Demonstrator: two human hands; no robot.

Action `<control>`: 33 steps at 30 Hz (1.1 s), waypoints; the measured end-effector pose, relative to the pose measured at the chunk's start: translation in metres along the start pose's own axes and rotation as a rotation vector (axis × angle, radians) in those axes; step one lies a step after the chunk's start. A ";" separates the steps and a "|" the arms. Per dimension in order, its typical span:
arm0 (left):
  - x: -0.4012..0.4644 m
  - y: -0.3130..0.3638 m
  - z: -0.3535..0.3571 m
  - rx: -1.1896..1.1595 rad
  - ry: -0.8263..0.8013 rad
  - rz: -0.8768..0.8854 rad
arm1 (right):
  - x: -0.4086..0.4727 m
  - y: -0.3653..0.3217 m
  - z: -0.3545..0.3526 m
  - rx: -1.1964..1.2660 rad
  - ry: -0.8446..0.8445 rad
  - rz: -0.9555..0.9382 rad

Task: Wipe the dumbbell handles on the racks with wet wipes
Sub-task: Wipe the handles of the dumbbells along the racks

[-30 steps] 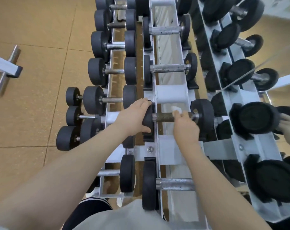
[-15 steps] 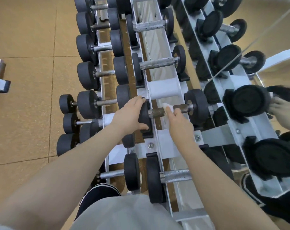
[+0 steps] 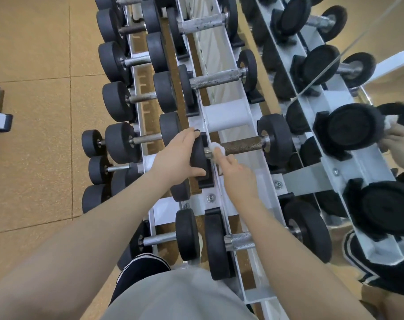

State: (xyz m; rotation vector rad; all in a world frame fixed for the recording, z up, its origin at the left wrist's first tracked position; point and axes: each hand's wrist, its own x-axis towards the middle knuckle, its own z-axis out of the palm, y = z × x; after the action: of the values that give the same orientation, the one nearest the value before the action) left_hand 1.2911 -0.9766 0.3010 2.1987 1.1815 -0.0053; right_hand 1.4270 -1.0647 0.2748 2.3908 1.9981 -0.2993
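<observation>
The dumbbell (image 3: 242, 146) I'm working on lies crosswise on the top tier of the white rack (image 3: 226, 116), its two black round heads resting in black cradles on the rails. Its handle (image 3: 241, 145) is dark and knurled, browner and duller than the silvery handles of its neighbours, with a short shiny collar at each end. A small crumpled white wet wipe (image 3: 217, 147) sits on the handle at its left end, right against the left head. My right hand (image 3: 236, 175) pinches the wipe onto the bar with the fingertips bunched together; exactly which fingers touch it I cannot tell. My left hand (image 3: 176, 158) grips the left head, fingers curled over its top edge and thumb hooked under its near side. More black dumbbells fill the rack ahead of and behind this one, and a lower tier to the left carries smaller ones. To the right a mirror (image 3: 335, 72) repeats the rack. Below lies tan flooring (image 3: 34, 54).
</observation>
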 end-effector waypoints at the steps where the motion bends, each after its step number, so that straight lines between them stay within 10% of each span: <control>1: 0.000 0.000 -0.001 -0.004 -0.004 0.004 | -0.002 0.008 -0.002 0.011 -0.034 0.038; 7: 0.000 -0.001 -0.002 -0.024 -0.015 0.017 | 0.000 0.037 -0.014 0.048 0.106 0.448; 13: 0.001 -0.003 0.001 -0.035 0.001 0.031 | 0.024 -0.009 -0.012 0.032 0.104 -0.088; 23: 0.001 -0.007 0.003 -0.078 -0.011 0.035 | 0.041 0.031 -0.045 -0.184 -0.048 0.272; 29: 0.003 -0.008 0.004 -0.086 -0.010 0.036 | 0.037 -0.022 -0.028 -0.093 -0.188 -0.025; 33: 0.002 -0.008 0.003 -0.083 -0.010 0.040 | 0.029 0.006 -0.031 -0.204 -0.139 0.122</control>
State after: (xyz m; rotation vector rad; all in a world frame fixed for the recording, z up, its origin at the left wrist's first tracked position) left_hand 1.2873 -0.9735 0.2935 2.1466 1.1127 0.0477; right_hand 1.4420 -1.0336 0.2998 2.2859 1.7254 -0.2382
